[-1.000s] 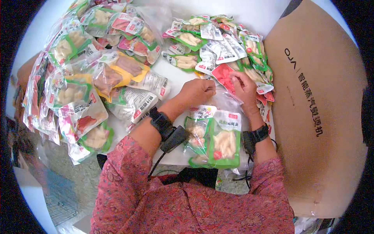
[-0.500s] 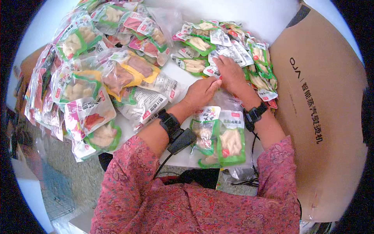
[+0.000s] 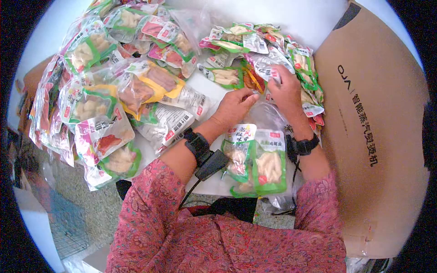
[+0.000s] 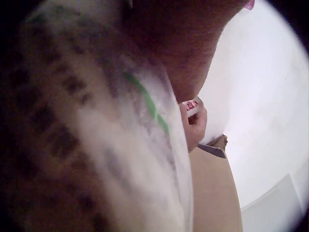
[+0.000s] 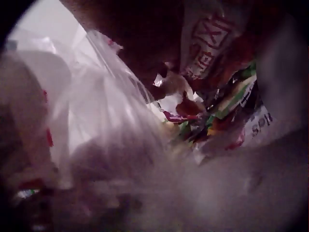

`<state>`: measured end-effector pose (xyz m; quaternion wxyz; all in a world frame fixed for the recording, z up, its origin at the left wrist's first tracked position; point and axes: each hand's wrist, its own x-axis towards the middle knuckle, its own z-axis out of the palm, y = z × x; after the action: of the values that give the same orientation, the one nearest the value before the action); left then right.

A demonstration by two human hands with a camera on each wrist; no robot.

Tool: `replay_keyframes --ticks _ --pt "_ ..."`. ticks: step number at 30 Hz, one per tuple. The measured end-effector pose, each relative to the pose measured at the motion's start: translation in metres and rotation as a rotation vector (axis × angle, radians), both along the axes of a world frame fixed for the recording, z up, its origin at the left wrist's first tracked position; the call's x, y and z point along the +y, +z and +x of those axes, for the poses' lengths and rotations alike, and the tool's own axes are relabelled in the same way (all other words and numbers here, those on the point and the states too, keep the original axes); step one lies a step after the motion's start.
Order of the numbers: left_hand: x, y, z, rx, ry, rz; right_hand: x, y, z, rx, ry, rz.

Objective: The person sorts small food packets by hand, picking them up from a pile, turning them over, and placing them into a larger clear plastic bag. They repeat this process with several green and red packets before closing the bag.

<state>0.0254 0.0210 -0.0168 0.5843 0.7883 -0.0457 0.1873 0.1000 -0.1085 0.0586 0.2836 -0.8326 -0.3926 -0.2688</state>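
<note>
Clear plastic makes up the thin, see-through bag (image 3: 269, 113) lying on the white table (image 3: 205, 87) directly in front of the person, between the forearms. Inside it, side by side, are a green-edged packet with a white printed top (image 3: 237, 157) and a second green-edged packet showing pale, finger-like pieces (image 3: 269, 166).

At the bag's far end, the left hand (image 3: 232, 109) has its fingers curled in narrowly, pinching the film. Just beside it, the right hand (image 3: 287, 93) pinches a silvery-white packet with a magenta edge (image 3: 261, 67), at the near side of a loose heap of green, white and red food packets (image 3: 302, 63). Close by the fingers lies a yellow-and-red packet with dark contents (image 3: 251, 79). Both wrist views are dim and blurred by plastic close to the lens.

Large clear bags crowded with flat food packets (image 3: 84, 54) fill the left side of the table; among them is a yellow-edged packet of brownish pieces (image 3: 159, 79). On the right stands a tall brown cardboard panel with black lettering (image 3: 350, 191). Black straps sit on both wrists, below pink floral sleeves (image 3: 157, 193).
</note>
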Motion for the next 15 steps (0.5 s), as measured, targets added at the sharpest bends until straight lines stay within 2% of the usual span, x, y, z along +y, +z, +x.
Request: replay_keyframes --ticks 1,3,4,5,6,7,8,10,11,15 --pt "-0.001 0.0 0.0 0.012 -0.011 -0.08 -0.004 0.0 0.0 0.0 0.0 0.0" --pt "0.0 0.001 0.001 0.009 -0.017 -0.124 -0.013 -0.001 0.001 0.359 0.069 0.302" --pt "0.0 0.002 0.002 0.006 -0.024 -0.169 -0.015 -0.002 -0.002 0.359 0.066 0.303" --pt "0.001 0.002 0.003 0.006 -0.028 -0.168 -0.016 -0.003 -0.006 0.56 0.176 0.508" --pt "0.003 0.007 0.002 0.104 -0.118 -0.368 -0.018 -0.004 -0.01 0.759 0.288 0.714" --pt "0.005 0.01 0.001 0.204 -0.207 -0.568 -0.02 -0.009 -0.011 0.819 0.388 0.762" --pt "0.006 0.011 0.001 0.205 -0.208 -0.567 -0.022 -0.012 -0.014 0.818 0.388 0.764" --pt "0.006 0.012 0.002 0.236 -0.22 -0.757 -0.027 -0.021 -0.019 1.1 0.404 0.729" --pt "0.004 0.011 0.002 0.184 -0.258 -0.884 -0.032 -0.029 -0.015 1.003 0.437 0.582" --pt "0.006 0.013 0.0 0.177 -0.266 -0.88 -0.031 -0.034 -0.015 1.04 0.44 0.49"
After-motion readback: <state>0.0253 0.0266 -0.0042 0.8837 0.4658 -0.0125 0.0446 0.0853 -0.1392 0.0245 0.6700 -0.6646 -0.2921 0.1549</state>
